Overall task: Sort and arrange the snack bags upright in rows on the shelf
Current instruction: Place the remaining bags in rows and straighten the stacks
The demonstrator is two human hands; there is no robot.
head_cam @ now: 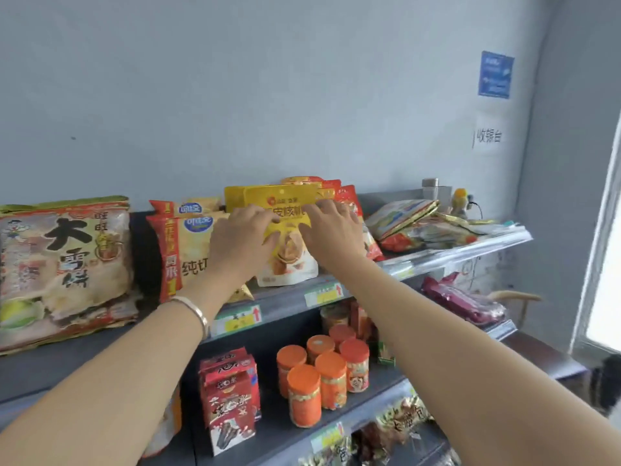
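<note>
A yellow snack bag [285,250] stands upright on the top shelf [289,299], near its front edge. My left hand [240,240] presses on the bag's left side and my right hand [331,230] on its right side, fingers spread over its front. Red bags [349,198] stand behind it on the right. Two pale chip bags with red strips [188,250] stand just left of it. Further left, large rice cracker bags [64,264] lean upright. At the shelf's right end, several bags [420,223] lie flat in a loose heap.
Below are red cartons [232,395], orange-lidded jars [322,375] and a dark red bag [463,302] on the lower shelves. Price tags [238,319] line the shelf edge. A grey wall is behind, with a blue sign [495,74]. A window is at the far right.
</note>
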